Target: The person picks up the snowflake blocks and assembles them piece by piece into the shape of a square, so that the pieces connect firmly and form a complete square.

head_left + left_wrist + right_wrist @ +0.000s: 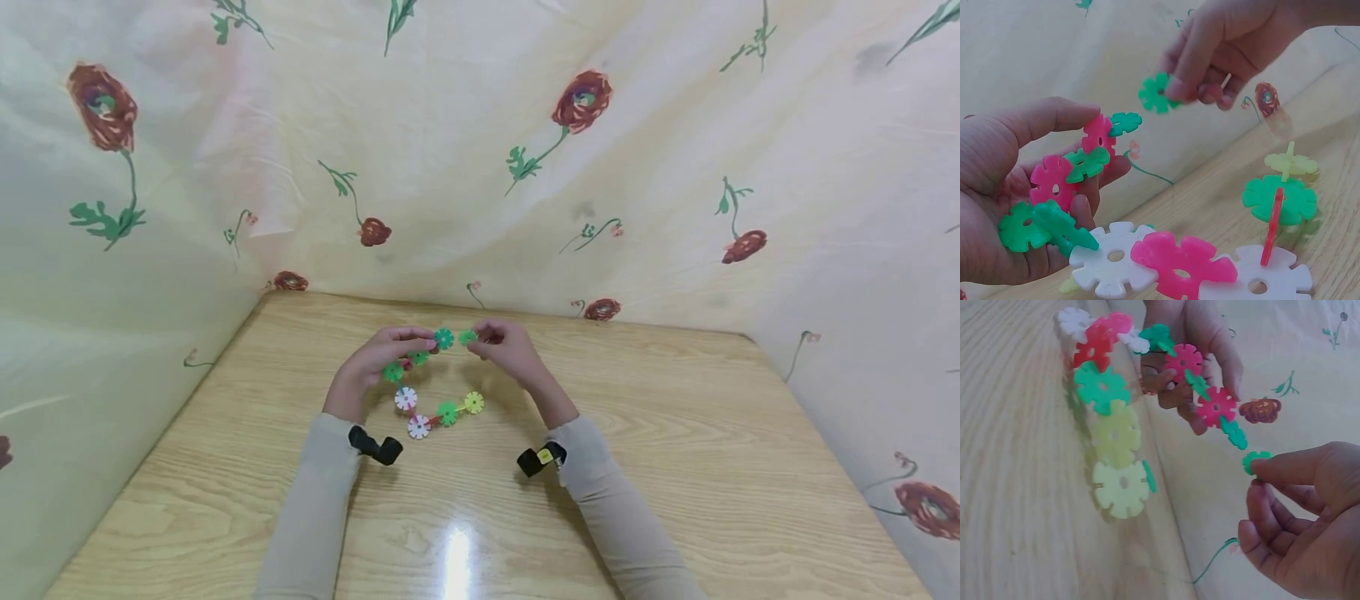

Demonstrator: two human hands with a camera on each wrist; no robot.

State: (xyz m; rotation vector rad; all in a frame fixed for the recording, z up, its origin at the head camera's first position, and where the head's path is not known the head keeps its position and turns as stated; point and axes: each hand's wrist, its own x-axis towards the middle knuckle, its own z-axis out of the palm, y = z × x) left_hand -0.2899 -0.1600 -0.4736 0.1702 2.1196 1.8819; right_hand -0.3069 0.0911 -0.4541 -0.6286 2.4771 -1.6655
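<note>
A curved chain of interlocked plastic flower discs (1116, 256), in green, pink, white, red and yellow, hangs from my left hand (378, 354). Thumb and fingers of that hand pinch a pink disc (1099, 134) near the chain's end, where a green disc (444, 338) sticks out. My right hand (510, 350) pinches a separate green flower disc (1256, 462) between thumb and fingertips. A small gap lies between this disc and the chain's green end. The chain's other end, with yellow discs (1117, 434), curves round over the table toward the right.
The wood-grain table (675, 467) spreads out under both arms. Behind it and at both sides hangs a pale cloth (450, 150) printed with red flowers. Black wrist cameras sit on the left sleeve (315, 492) and the right sleeve (615, 500).
</note>
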